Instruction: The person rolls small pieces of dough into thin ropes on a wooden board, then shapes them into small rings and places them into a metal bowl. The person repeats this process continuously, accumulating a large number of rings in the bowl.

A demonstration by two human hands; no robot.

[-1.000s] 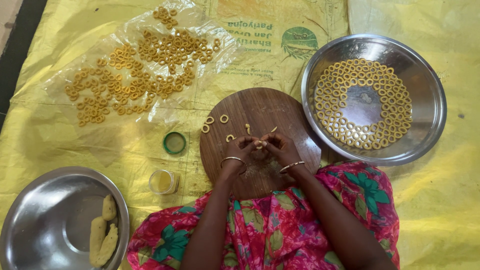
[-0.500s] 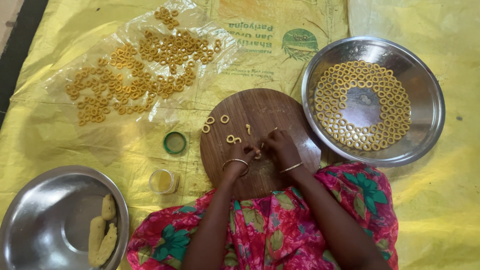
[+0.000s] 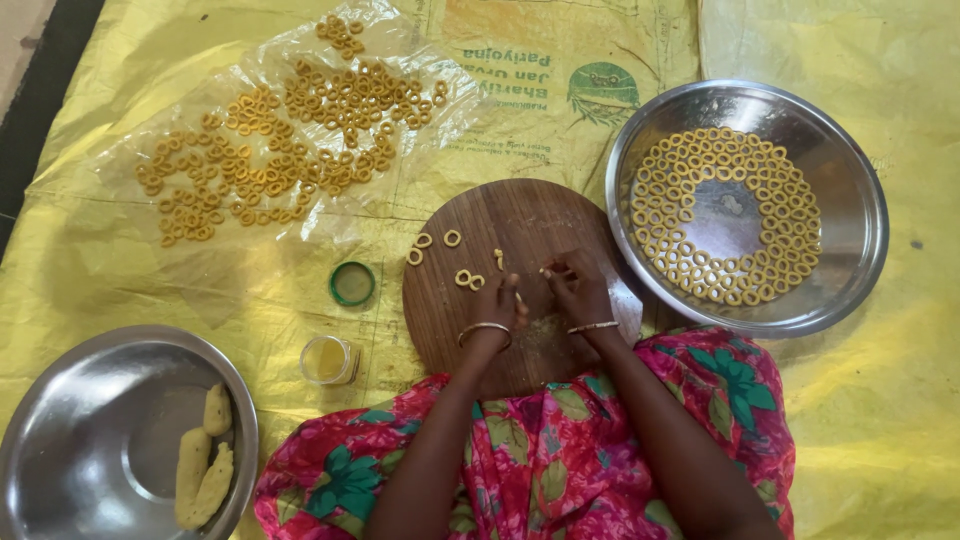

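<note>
A round wooden board [image 3: 520, 225] lies in front of me on a yellow sheet. Both hands rest on its near half, side by side. My left hand [image 3: 499, 305] has its fingers curled by a small strip of yellow dough [image 3: 518, 297]. My right hand [image 3: 577, 288] pinches another bit of dough [image 3: 548, 270] at its fingertips. Several small dough rings [image 3: 452, 238] and a short dough piece [image 3: 499, 259] lie on the board to the left of my hands.
A steel bowl [image 3: 850, 200] at right holds many dough rings in circles. A clear plastic sheet [image 3: 280, 150] at upper left carries several more rings. A steel bowl [image 3: 60, 440] at lower left holds dough logs. A small jar [image 3: 326, 360] and green lid [image 3: 352, 284] sit left of the board.
My hands have shifted slightly toward me and apart on the board, and two joined rings now lie where my left hand was working.
</note>
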